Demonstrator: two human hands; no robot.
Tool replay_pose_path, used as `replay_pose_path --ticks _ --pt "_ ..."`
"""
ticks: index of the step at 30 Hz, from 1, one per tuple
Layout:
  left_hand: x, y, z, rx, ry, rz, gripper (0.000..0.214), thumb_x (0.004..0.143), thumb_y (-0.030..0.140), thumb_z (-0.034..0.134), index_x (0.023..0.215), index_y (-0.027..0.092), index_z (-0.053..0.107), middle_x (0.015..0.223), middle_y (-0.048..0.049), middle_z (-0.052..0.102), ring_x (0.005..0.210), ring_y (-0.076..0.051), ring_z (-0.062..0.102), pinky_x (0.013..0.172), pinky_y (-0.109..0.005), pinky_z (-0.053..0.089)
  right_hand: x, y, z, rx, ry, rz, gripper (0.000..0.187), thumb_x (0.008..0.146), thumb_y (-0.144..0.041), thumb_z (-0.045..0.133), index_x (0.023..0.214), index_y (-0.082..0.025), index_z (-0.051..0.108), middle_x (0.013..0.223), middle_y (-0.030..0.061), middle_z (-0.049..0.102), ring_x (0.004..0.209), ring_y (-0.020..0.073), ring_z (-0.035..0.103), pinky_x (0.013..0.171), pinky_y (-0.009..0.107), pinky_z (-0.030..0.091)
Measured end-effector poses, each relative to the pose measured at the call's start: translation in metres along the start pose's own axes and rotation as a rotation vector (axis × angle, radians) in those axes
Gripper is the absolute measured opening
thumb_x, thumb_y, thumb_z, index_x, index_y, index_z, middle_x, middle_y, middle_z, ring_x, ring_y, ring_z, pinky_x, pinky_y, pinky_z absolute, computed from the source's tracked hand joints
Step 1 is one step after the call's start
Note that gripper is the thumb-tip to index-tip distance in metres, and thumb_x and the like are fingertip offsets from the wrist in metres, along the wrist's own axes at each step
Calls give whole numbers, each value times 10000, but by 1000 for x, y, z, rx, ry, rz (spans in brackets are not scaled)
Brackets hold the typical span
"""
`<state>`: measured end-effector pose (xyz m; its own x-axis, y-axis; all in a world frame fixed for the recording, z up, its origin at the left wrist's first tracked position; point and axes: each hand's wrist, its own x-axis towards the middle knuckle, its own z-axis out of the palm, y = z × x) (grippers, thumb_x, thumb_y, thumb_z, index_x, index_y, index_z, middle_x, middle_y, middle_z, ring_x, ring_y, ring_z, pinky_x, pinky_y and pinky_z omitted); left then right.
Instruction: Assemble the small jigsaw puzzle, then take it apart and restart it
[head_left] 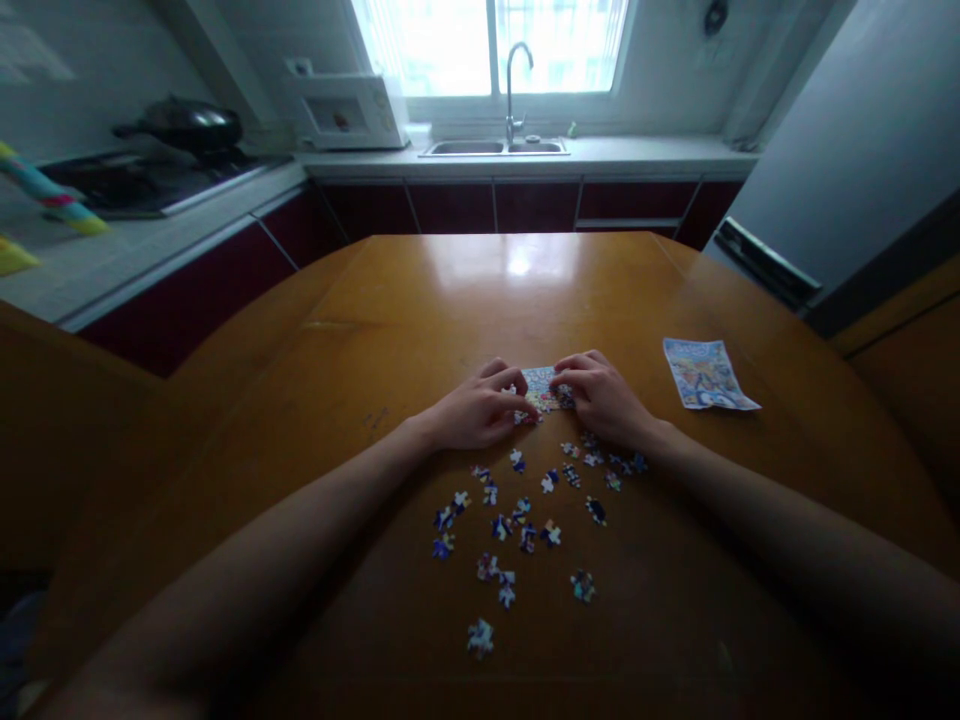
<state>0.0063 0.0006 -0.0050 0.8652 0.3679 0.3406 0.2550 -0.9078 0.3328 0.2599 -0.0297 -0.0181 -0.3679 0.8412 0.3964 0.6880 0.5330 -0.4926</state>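
Observation:
A partly joined jigsaw puzzle, light blue along its far side, lies flat on the wooden table. My left hand grips its left edge, thumb and fingers bent around the border pieces. At the opposite edge, my right hand has curled fingers pressed on the puzzle and covers its right part. Loose jigsaw pieces are scattered nearer to me, among them a dark one, a pale one and a multicoloured one. Several more lie close under my right wrist.
A creased picture sheet lies to the right of my right hand. Beyond the table are a sink with a tap, a white microwave, and a dark pan on the stove. A fridge stands at right.

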Motion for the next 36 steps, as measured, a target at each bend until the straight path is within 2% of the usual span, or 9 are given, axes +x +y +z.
replay_pose_path --ticks 8,16,23,36 --pt "-1 -2 2 -22 6 -3 241 910 198 599 1085 288 739 1056 -69 586 1047 -234 465 979 -394 439 -2 -1 2 -10 -6 2 342 848 -38 519 939 -255 767 1068 70 698 1050 254 566 928 448 488" --pt "2 2 0 -19 30 -2 179 939 331 638 1063 271 752 1023 -73 593 1016 -225 471 946 -377 446 -1 -4 1 -12 -11 8 301 872 -69 530 932 -241 769 1049 83 693 1038 251 571 919 443 479" --pt "2 3 0 -18 25 -14 199 946 346 624 1083 267 745 1031 -76 596 1023 -229 476 952 -384 447 -1 -4 2 -30 -6 6 287 882 -66 523 929 -214 764 1040 86 696 1026 245 572 928 414 479" --pt "2 4 -1 -9 10 -42 211 976 337 575 1080 268 744 1026 -73 588 1031 -230 469 971 -389 438 -1 -5 1 -2 -4 26 286 887 -81 523 926 -229 765 1035 81 700 1021 249 573 923 420 470"
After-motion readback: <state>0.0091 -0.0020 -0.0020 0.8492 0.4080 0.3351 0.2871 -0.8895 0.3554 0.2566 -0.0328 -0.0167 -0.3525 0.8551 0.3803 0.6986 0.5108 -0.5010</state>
